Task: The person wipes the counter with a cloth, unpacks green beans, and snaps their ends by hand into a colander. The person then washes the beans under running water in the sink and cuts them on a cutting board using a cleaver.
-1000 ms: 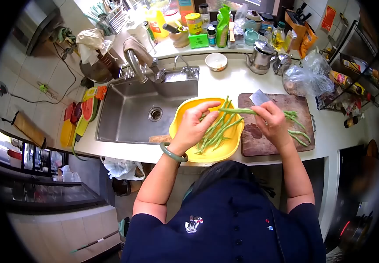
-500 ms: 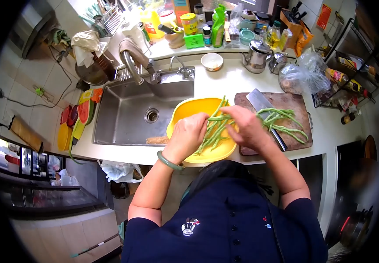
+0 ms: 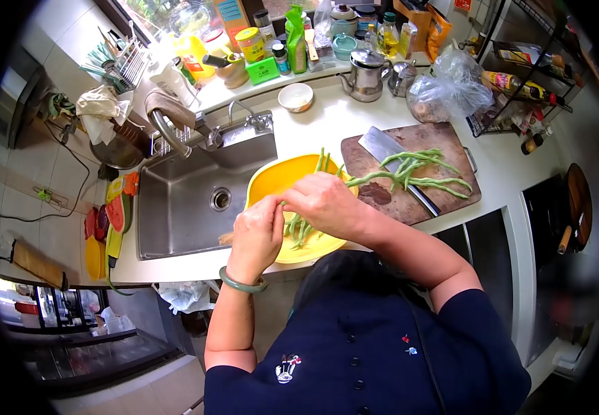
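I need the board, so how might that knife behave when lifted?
The knife may feel blade-heavy, given its broad metal blade. Lying flat, it seems unlikely to roll. Beans cross over it, so lifting would probably drag some.

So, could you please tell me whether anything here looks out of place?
Mildly, yes: on the cutting board, the knife lies partly under green beans, awkward for something sharp. The board's dark patch may be damp or staining.

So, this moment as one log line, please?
left hand, right hand: together over yellow basin | knife: on cutting board | green beans: basin, board
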Demonstrator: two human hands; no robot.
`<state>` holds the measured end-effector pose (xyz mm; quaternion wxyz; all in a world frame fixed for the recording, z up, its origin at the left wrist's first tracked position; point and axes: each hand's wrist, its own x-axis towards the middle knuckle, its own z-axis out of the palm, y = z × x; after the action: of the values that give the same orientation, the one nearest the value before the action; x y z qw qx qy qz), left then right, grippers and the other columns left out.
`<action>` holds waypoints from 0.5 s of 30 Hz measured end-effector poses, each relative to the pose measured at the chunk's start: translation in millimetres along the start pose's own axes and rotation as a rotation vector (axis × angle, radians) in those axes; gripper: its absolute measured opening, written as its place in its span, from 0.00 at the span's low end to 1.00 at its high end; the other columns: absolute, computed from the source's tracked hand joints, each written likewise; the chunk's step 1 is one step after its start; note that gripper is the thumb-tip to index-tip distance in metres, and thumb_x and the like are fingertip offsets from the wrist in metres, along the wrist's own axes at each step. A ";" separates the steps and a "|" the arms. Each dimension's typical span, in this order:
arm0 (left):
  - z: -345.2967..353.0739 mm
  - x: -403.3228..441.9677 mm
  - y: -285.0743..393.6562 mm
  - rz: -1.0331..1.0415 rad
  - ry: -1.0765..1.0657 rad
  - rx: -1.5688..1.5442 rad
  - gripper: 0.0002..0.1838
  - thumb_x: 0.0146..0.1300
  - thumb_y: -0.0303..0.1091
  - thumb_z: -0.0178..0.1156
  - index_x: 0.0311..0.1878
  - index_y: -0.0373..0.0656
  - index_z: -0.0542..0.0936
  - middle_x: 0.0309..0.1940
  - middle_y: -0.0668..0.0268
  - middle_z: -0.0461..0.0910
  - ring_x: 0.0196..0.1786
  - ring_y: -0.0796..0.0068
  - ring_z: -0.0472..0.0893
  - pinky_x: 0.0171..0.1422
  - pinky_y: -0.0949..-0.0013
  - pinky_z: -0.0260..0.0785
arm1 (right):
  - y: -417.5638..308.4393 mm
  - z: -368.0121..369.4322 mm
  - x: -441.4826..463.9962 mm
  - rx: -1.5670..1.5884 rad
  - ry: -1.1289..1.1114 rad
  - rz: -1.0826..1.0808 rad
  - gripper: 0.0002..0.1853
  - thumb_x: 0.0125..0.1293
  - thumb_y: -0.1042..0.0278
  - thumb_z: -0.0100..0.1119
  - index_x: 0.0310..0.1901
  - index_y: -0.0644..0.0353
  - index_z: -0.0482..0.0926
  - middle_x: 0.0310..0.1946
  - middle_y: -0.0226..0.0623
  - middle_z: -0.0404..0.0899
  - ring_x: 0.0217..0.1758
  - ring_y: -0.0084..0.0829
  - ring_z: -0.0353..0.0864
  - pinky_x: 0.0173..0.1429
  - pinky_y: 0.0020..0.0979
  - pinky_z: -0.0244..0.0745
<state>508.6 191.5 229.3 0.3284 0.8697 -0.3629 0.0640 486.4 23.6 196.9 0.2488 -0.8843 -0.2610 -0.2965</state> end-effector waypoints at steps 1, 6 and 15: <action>0.1 -0.6 -1.5 0.004 -0.004 -0.003 0.04 0.59 0.25 0.53 0.36 0.36 0.76 0.26 0.50 0.77 0.31 0.50 0.78 0.35 0.57 0.69 | -0.5 0.6 0.9 0.003 0.011 -0.003 0.06 0.54 0.67 0.60 0.32 0.57 0.77 0.20 0.33 0.71 0.26 0.33 0.75 0.30 0.34 0.68; 3.8 -2.7 -1.3 -0.090 0.154 -0.130 0.04 0.58 0.22 0.53 0.35 0.33 0.76 0.23 0.52 0.75 0.25 0.57 0.76 0.31 0.64 0.67 | -7.2 4.7 10.8 -0.034 0.069 0.018 0.04 0.53 0.68 0.58 0.30 0.57 0.75 0.20 0.32 0.71 0.26 0.33 0.74 0.30 0.34 0.67; 23.5 -3.9 -12.7 -0.491 0.466 -1.124 0.07 0.66 0.27 0.50 0.37 0.34 0.75 0.15 0.77 0.65 0.14 0.91 0.57 0.16 0.83 0.45 | -18.3 17.7 26.1 0.010 0.306 0.030 0.04 0.48 0.74 0.56 0.28 0.60 0.73 0.21 0.35 0.71 0.26 0.35 0.74 0.31 0.33 0.68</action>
<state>511.4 186.0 203.0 0.8077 0.5867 -0.0512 -0.0256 500.2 55.8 206.9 0.2942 -0.8314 -0.2085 -0.4227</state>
